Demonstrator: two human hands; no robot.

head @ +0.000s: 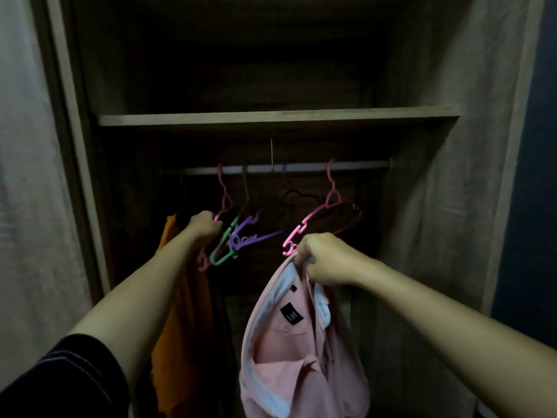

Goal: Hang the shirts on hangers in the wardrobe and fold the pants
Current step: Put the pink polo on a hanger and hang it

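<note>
gripping pink hanger (pixel 224 194) on rail (pixel 304 168) with left hand (pixel 205 226), pinching pink shirt (pixel 301 342) collar with right hand (pixel 322 257) below rail middle; seemingly done with orange shirt (pixel 180 297) at rail's left end; pants not in view

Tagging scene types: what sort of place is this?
Likely a bedroom wardrobe: a hanging rail with coloured plastic hangers, a wooden shelf above it, an orange garment hanging at left, and a pink shirt in the right hand.
</note>
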